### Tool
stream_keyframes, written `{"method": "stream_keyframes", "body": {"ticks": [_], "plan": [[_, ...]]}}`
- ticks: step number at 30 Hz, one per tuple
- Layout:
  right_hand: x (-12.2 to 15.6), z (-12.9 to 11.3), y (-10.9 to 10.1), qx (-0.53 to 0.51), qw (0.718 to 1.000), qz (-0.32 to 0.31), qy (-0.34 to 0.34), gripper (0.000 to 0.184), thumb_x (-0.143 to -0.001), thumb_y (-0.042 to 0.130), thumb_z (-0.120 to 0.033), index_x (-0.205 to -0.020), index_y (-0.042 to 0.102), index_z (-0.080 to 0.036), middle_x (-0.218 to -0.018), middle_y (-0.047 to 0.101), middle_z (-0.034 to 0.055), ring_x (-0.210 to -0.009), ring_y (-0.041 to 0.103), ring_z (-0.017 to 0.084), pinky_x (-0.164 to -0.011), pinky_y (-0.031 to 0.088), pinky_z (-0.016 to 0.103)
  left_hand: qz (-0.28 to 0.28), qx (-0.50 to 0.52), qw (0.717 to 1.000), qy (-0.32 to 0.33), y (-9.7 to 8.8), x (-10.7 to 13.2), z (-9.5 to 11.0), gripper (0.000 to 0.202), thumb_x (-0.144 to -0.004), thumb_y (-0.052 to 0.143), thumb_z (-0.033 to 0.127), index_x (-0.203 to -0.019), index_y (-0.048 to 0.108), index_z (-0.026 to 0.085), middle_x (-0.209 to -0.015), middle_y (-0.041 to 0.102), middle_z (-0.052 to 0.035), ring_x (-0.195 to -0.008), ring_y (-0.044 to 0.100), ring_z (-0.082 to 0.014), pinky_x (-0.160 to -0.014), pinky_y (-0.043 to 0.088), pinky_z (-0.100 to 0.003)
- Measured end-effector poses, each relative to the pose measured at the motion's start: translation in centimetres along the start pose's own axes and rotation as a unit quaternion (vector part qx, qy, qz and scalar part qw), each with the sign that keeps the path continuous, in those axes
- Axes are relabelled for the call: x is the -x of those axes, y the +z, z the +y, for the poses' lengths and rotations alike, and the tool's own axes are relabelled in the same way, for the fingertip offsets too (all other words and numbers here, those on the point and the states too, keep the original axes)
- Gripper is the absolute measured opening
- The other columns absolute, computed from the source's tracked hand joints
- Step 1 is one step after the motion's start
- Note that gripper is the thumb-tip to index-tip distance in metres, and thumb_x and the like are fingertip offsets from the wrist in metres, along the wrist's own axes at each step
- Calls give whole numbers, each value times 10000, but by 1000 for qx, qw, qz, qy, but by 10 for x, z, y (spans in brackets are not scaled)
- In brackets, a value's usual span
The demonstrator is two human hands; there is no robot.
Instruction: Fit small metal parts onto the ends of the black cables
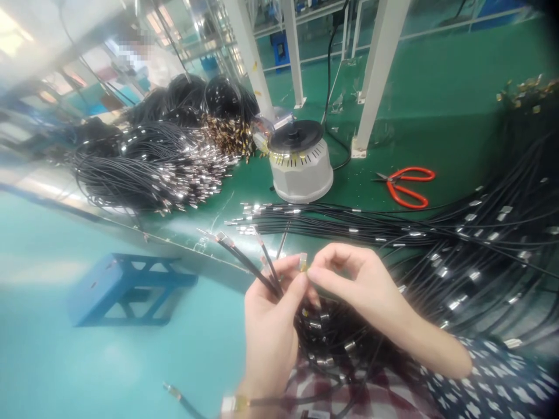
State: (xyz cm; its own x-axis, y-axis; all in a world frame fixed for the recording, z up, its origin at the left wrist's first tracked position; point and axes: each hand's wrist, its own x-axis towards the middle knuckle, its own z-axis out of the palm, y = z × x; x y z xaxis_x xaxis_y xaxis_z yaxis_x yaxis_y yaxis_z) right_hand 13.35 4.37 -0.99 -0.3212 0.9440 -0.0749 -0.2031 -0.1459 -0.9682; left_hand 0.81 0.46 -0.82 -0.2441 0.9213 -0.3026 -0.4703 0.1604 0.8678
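My left hand (pixel 268 326) is closed around a few thin black cables (pixel 253 265) whose metal-tipped ends stick up and to the left. My right hand (pixel 358 282) pinches a small gold connector (pixel 303 262) at the end of one cable, right against the left thumb and fingertips. Both hands hover over my lap, where more black cables with metal ferrules (pixel 332 337) lie in a tangle.
On the green table (pixel 437 81) stand a white round machine with a black top (pixel 300 160), red-handled scissors (pixel 408 185), and big bundles of black cables with silver tips (pixel 152 166) and gold tips (pixel 227 134). More cables (pixel 480 244) spread right. A blue stool (pixel 124 288) stands on the floor, left.
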Motion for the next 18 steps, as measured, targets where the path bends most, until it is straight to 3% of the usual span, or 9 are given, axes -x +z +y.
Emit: {"method": "stream_keyframes", "body": {"ticks": [18], "plan": [[-2, 1, 0, -31, 999, -10, 18, 261, -801, 731, -329, -661, 576, -173, -530, 609, -15, -508, 561, 139, -563, 443, 283, -17, -14, 1000, 13, 1, -1, 0, 188, -722, 770, 131, -900, 725, 172, -602, 636, 30, -504, 615, -82, -521, 511, -166]]}}
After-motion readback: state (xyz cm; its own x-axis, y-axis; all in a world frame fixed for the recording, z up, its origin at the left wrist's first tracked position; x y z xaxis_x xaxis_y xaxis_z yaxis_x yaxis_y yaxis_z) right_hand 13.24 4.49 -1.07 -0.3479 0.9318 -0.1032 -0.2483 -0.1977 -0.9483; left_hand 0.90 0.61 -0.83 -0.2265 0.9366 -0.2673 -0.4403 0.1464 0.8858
